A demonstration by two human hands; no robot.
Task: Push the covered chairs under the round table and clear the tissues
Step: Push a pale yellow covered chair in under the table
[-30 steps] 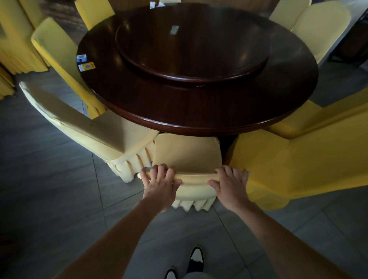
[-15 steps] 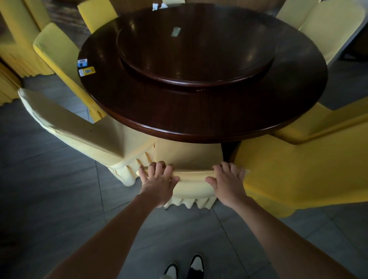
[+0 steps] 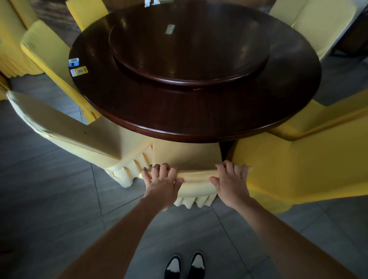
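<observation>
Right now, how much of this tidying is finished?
Partly. The pale chair on the left already sits against the table. Both hands, left and right, grip the near chair, its seat partly under. The white tissues at the far edge remain.

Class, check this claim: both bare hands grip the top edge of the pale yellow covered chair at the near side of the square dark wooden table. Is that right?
One thing is wrong: the dark wooden table is round, not square, as the head view shows. The rest holds: the left hand and right hand both grip the top edge of the pale yellow covered chair at its near side.
</observation>
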